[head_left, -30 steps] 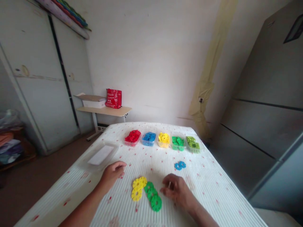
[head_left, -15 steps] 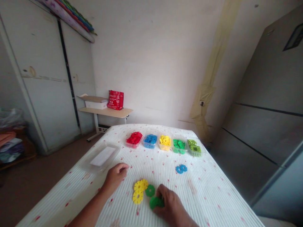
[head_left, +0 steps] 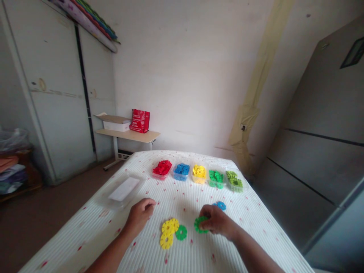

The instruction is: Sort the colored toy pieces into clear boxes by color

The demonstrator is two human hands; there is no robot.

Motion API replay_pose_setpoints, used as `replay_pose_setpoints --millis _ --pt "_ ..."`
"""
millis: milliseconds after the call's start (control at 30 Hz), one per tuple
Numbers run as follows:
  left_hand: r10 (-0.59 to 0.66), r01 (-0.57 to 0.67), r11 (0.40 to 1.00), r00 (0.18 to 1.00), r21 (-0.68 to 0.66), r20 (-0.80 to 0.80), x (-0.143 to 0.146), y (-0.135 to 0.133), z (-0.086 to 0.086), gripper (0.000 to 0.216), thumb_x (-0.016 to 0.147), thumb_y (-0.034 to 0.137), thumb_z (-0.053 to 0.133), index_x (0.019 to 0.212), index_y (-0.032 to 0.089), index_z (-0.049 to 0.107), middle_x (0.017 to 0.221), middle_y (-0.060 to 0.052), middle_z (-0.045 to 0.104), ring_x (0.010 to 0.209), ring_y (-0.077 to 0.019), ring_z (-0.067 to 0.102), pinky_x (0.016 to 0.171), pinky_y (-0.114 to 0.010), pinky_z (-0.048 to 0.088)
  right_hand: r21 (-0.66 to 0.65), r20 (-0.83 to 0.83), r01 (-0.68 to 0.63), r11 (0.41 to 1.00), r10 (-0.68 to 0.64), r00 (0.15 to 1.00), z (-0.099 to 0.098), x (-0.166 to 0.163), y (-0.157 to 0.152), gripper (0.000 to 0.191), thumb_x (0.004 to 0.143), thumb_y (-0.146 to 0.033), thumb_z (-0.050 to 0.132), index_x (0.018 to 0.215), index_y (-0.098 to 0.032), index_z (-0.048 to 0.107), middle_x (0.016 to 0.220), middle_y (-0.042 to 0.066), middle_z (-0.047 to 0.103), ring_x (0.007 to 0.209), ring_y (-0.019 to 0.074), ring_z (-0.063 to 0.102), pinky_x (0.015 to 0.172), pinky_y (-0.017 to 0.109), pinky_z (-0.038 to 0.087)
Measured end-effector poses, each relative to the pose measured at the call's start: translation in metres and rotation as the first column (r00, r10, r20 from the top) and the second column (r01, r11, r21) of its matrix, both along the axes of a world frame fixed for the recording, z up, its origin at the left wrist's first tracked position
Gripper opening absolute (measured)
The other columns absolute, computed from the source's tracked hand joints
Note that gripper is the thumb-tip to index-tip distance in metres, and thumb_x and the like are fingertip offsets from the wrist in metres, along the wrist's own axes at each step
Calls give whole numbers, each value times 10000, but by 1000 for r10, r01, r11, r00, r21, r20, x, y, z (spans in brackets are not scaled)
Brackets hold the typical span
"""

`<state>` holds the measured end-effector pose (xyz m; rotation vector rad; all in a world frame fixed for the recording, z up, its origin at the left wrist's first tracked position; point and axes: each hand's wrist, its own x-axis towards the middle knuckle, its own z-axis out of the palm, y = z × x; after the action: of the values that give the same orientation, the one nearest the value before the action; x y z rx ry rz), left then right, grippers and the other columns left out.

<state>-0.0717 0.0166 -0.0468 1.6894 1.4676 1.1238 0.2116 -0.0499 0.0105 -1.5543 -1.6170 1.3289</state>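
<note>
My right hand [head_left: 218, 220] pinches a green notched plastic disc [head_left: 197, 225] with a hole pattern, just over the tablecloth; whether more than one disc is in the grip I cannot tell. Left of it lies another green disc [head_left: 181, 232], touching or beside several yellow notched discs [head_left: 166, 240] that partly overlap. Behind my right hand are two blue discs [head_left: 222, 205], one mostly hidden by the hand. My left hand [head_left: 140, 214] rests on the cloth to the left of the yellow discs, fingers curled together with nothing visible in them.
Along the far side stand clear tubs of red [head_left: 163, 168], blue [head_left: 181, 170], yellow [head_left: 199, 172], green [head_left: 216, 178] and light green pieces [head_left: 234, 180]. A clear plastic lid [head_left: 104, 197] with a white label lies at the left. Beyond, a side table [head_left: 142, 137] carries a red bag [head_left: 140, 121].
My right hand has moved up and to the right, away from the yellow discs, carrying the green disc and now partly covering the blue ones. My left hand has stayed in place.
</note>
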Motion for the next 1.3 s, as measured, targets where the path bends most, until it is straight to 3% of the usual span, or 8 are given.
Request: replay_pose_setpoints --millis 367,667,833,900,967,1033,1200,1300 --pt "-4 4 1000 1000 30 -25 1 1 0 230 646 297 428 711 175 613 509 34 566 464 -121 508 485 -209 402 58 -106 84 995 -77 991 2 -5 14 157 584 -247 576 670 -189 458 449 -107 457 324 22 343 327 170 216" --pt "-4 7 999 998 52 -66 1 0 1 225 647 291 432 704 176 616 601 17 611 552 -127 547 558 -213 416 48 -34 86 995 -85 996 -21 2 10 155 553 -170 556 682 -178 469 455 -108 467 345 32 407 329 155 274" --pt "-10 12 999 999 43 -47 0 0 1 220 648 296 448 724 175 615 569 27 586 533 -127 537 551 -217 414 48 65 149 988 -152 986 4 27 26 122 573 -173 556 676 -166 490 424 -83 490 350 59 454 335 165 319" --pt "-9 10 999 999 45 -35 0 0 1 212 645 295 451 716 178 614 565 29 582 526 -125 531 540 -214 411 188 17 326 926 -335 942 27 43 40 118 634 -229 558 711 -161 501 500 -46 542 417 69 514 378 167 371" --pt "-11 12 999 1000 32 -27 0 -1 2 213 642 296 449 711 176 611 549 32 570 509 -122 521 520 -212 405 328 -37 512 793 -531 846 44 60 53 183 675 -258 557 821 -154 522 702 16 622 567 91 601 464 178 445" --pt "-14 14 1000 1000 11 -20 0 -1 3 225 642 300 444 718 170 611 538 32 561 493 -121 512 498 -210 399 358 -15 573 738 -609 793 51 71 60 208 666 -227 566 853 -149 522 738 32 626 585 102 610 470 184 451" --pt "-6 6 1000 1000 -11 2 1 -1 3 245 632 314 443 735 171 613 540 31 565 485 -121 509 472 -208 403 354 100 539 764 -604 791 13 70 42 19 670 -183 508 657 -173 519 458 -37 533 416 103 528 429 206 399" --pt "-2 2 1000 1000 18 -20 1 -1 3 233 624 300 445 718 173 617 579 22 595 504 -121 525 505 -213 420 417 184 501 759 -610 771 -17 67 19 81 694 -210 466 646 -191 528 478 -28 559 463 126 547 475 227 402"
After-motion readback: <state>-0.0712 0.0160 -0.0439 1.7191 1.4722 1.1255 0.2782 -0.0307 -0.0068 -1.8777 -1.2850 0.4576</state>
